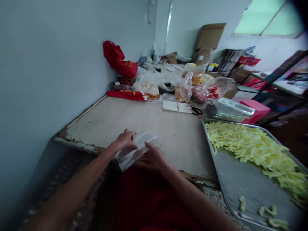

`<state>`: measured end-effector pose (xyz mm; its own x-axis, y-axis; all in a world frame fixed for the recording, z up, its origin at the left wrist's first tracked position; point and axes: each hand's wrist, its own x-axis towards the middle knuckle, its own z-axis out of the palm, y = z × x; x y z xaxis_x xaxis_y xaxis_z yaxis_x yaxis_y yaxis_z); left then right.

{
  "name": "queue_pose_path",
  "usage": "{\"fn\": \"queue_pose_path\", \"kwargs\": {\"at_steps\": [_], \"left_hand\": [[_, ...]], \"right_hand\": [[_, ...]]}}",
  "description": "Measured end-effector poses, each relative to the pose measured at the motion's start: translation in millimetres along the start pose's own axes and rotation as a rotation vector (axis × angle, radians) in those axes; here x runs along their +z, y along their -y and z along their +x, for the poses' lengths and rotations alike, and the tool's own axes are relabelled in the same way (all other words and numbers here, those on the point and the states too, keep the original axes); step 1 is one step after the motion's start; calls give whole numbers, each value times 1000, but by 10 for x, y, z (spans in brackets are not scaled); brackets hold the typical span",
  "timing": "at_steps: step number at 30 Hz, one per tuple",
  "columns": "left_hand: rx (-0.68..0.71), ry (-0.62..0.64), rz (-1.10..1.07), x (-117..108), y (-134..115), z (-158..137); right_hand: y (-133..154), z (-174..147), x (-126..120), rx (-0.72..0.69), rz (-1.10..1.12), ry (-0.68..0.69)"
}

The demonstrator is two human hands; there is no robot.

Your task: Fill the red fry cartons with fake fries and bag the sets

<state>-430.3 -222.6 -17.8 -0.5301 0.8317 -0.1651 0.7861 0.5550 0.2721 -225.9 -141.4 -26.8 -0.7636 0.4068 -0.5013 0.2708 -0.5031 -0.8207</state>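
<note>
A clear plastic bag (pixel 132 158) lies between my hands at the front edge of the table (pixel 134 117). My left hand (pixel 125 140) has its fingers curled down onto the bag's left side, closed on the plastic. My right hand (pixel 155 156) is at the bag's right side, thumb raised and fingers partly under the plastic; its fingers look apart, though blur hides some of them. No contents can be made out in the bag. To the right, a metal tray (pixel 237 175) holds a heap of pale yellow strips (pixel 250 144), with several loose pieces near its front.
Black-handled scissors (pixel 196 110) lie beside a white banded stack (pixel 174 106). Behind them are filled plastic bags (pixel 209 91), red packaging (pixel 127 95) and a clear container (pixel 232 109). A wall (pixel 48 64) borders the left side; a cardboard box (pixel 208 38) stands at the back.
</note>
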Motion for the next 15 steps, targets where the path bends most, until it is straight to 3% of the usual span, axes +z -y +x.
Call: {"fn": "queue_pose_path", "kwargs": {"at_steps": [4,8,11,15], "left_hand": [[54,-78,-43,112,-59,-149],[27,-94,-390,9,18,-228],[-64,-266,-642,-140,167,-311],[-252,-495,-490,-31,485,-404]], "right_hand": [[155,278,-42,92,82,-95],[346,499,-145,36,84,-162],[737,713,-461,-79,145,-238],[1454,1177,-1113,-212,282,-478]]}}
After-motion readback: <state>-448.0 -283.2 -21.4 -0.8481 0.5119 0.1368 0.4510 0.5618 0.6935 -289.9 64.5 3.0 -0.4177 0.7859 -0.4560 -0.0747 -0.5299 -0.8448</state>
